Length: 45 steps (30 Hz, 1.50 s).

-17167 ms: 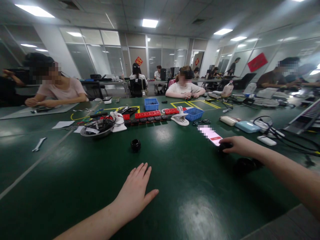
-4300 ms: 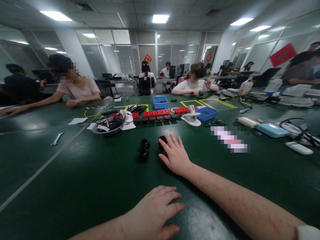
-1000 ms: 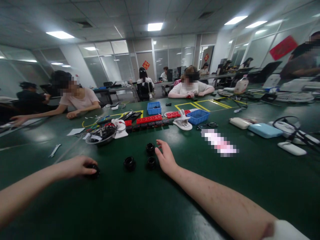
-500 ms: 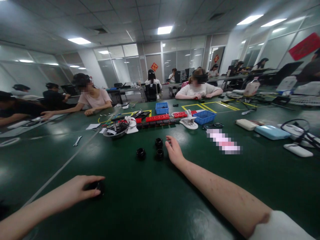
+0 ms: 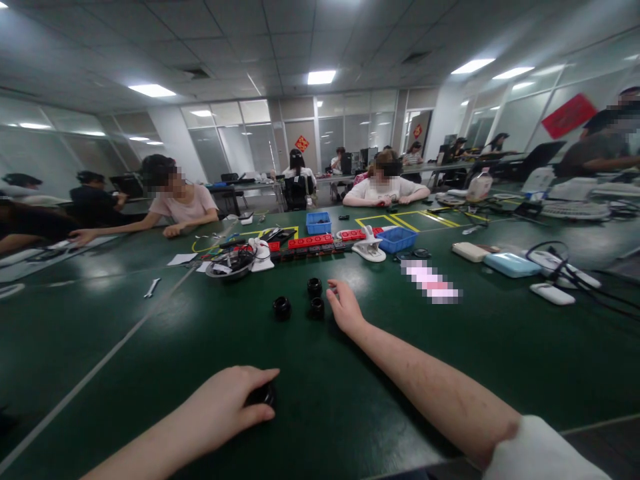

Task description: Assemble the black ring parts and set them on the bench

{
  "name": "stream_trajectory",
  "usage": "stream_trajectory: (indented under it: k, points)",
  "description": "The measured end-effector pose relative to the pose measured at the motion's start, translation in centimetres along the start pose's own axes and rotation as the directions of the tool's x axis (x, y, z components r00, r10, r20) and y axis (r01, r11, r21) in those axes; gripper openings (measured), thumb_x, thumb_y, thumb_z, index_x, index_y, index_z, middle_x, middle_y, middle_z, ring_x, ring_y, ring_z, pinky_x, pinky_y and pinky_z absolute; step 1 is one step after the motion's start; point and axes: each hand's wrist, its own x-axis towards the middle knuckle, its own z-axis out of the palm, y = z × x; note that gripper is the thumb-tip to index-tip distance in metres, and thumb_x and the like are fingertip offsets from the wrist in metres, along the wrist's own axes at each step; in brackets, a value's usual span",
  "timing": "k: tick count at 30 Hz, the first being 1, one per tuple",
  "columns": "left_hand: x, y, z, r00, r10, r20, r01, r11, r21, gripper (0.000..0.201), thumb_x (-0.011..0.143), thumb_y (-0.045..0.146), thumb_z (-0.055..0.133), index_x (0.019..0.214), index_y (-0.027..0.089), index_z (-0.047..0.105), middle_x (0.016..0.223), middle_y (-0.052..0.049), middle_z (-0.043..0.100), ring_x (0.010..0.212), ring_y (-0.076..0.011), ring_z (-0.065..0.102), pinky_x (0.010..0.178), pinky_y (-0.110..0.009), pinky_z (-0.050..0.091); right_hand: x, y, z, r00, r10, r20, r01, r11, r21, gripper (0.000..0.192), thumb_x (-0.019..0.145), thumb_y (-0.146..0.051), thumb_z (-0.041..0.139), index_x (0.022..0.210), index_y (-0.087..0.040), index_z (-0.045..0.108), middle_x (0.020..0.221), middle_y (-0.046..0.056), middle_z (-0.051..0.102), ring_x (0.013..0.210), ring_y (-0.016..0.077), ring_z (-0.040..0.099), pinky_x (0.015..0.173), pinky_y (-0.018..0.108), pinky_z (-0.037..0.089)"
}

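Observation:
My left hand (image 5: 225, 407) is closed around a black, round, ring-like part (image 5: 264, 395) low over the near side of the table, with thumb and fingers on either side of it. Most of that part is hidden by the hand. Farther off, my right hand (image 5: 346, 308) rests on the table with its fingers loosely apart and nothing in them. Just left of its fingertips stand two similar black ring-like parts, one behind (image 5: 315, 287) and one in front (image 5: 317, 308). A third black ring-like part (image 5: 281, 308) sits a little farther left.
Across the green table (image 5: 200, 340) lie red blocks (image 5: 311, 241), white clamps (image 5: 370, 248), blue bins (image 5: 397, 238) and a round tray of cables (image 5: 230, 265). A wrench (image 5: 152, 288) is at left; a light-blue case (image 5: 513, 264) at right. People sit beyond.
My left hand has moved right and slightly nearer with the black ring-like part. My right hand stays beside the other parts. The view has shifted slightly.

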Motion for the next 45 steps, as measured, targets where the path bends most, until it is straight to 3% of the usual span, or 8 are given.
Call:
stream_trajectory:
  k: [17, 21, 25, 27, 30, 33, 39, 45]
  points:
    - [4.7, 3.8, 2.3, 0.945, 0.29, -0.15, -0.286, 0.957, 0.046, 0.039, 0.075, 0.045, 0.061, 0.107, 0.023, 0.06, 0.092, -0.005, 0.063, 0.078, -0.0244, 0.061, 0.067, -0.033, 0.048, -3.0, -4.0, -2.2, 0.948, -0.223, 0.226, 0.247, 0.966, -0.083, 0.035, 0.077, -0.022, 0.053, 0.113, -0.019, 0.051, 0.111, 0.009, 0.055, 0.104, 0.0247, 0.049, 0.092, 0.045, 0.039]
    - [5.2, 3.5, 2.6, 0.9, 0.396, -0.181, -0.386, 0.918, 0.091, 0.046, 0.077, 0.052, 0.058, 0.11, 0.02, 0.057, 0.092, -0.006, 0.062, 0.079, -0.0258, 0.059, 0.067, -0.036, 0.048, -2.7, -3.3, -1.9, 0.966, -0.167, 0.197, 0.191, 0.976, -0.106, 0.033, 0.082, -0.023, 0.047, 0.114, -0.017, 0.048, 0.111, 0.012, 0.053, 0.106, 0.0244, 0.047, 0.092, 0.046, 0.039]
    - [4.9, 2.6, 2.0, 0.797, 0.49, -0.353, -0.492, 0.866, 0.089, 0.049, 0.084, 0.054, 0.044, 0.117, 0.02, 0.051, 0.106, -0.009, 0.058, 0.092, -0.0283, 0.055, 0.078, -0.042, 0.045, -2.5, -3.0, -2.0, 0.969, -0.122, 0.215, 0.148, 0.983, -0.109, 0.033, 0.083, -0.026, 0.046, 0.115, -0.017, 0.047, 0.113, 0.011, 0.052, 0.109, 0.0234, 0.046, 0.094, 0.043, 0.038]
    - [5.0, 1.3, 1.4, 0.752, 0.434, -0.496, -0.466, 0.883, 0.065, 0.041, 0.087, 0.049, 0.038, 0.114, 0.021, 0.051, 0.108, -0.009, 0.057, 0.097, -0.0282, 0.053, 0.082, -0.043, 0.043, -2.5, -3.0, -2.1, 0.968, -0.096, 0.233, 0.126, 0.986, -0.113, 0.035, 0.083, -0.029, 0.048, 0.115, -0.018, 0.047, 0.115, 0.01, 0.052, 0.11, 0.023, 0.046, 0.095, 0.042, 0.037]
    - [6.2, -1.9, 0.6, 0.738, 0.148, -0.659, -0.237, 0.97, -0.047, 0.032, 0.085, 0.043, 0.042, 0.104, 0.019, 0.051, 0.101, -0.009, 0.055, 0.094, -0.0271, 0.054, 0.08, -0.041, 0.044, -2.1, -3.0, -2.1, 0.969, -0.02, 0.246, 0.056, 0.988, -0.141, 0.04, 0.077, -0.034, 0.057, 0.112, -0.016, 0.048, 0.112, 0.011, 0.052, 0.107, 0.0237, 0.048, 0.093, 0.041, 0.039]
    - [8.5, -5.4, 0.2, 0.79, -0.09, -0.606, -0.017, 0.986, -0.169, 0.055, 0.079, 0.051, 0.05, 0.121, 0.018, 0.041, 0.109, -0.01, 0.051, 0.097, -0.0291, 0.053, 0.078, -0.041, 0.046, -1.6, -2.6, -1.5, 0.961, 0.078, 0.266, -0.031, 0.984, -0.176, 0.052, 0.068, -0.04, 0.067, 0.111, -0.016, 0.049, 0.105, 0.01, 0.054, 0.098, 0.0241, 0.053, 0.085, 0.04, 0.044]
    - [13.0, -8.0, 1.0, 0.851, -0.07, -0.52, -0.014, 0.988, -0.155, 0.081, 0.063, 0.054, 0.067, 0.129, 0.017, 0.04, 0.112, -0.011, 0.055, 0.105, -0.0308, 0.051, 0.087, -0.041, 0.042, -0.4, -2.2, 0.2, 0.938, 0.205, 0.279, -0.136, 0.96, -0.246, 0.073, 0.06, -0.046, 0.072, 0.121, -0.018, 0.043, 0.11, 0.01, 0.053, 0.101, 0.0261, 0.053, 0.085, 0.041, 0.043]
    - [15.1, -7.1, 0.7, 0.868, -0.019, -0.496, -0.061, 0.988, -0.145, 0.043, 0.07, 0.05, 0.063, 0.098, 0.018, 0.062, 0.095, -0.007, 0.064, 0.091, -0.0276, 0.059, 0.081, -0.036, 0.045, 1.5, -2.0, 1.2, 0.941, 0.191, 0.278, -0.105, 0.949, -0.297, 0.098, 0.057, -0.048, 0.072, 0.136, -0.018, 0.024, 0.133, 0.014, 0.036, 0.122, 0.0289, 0.036, 0.1, 0.045, 0.03]
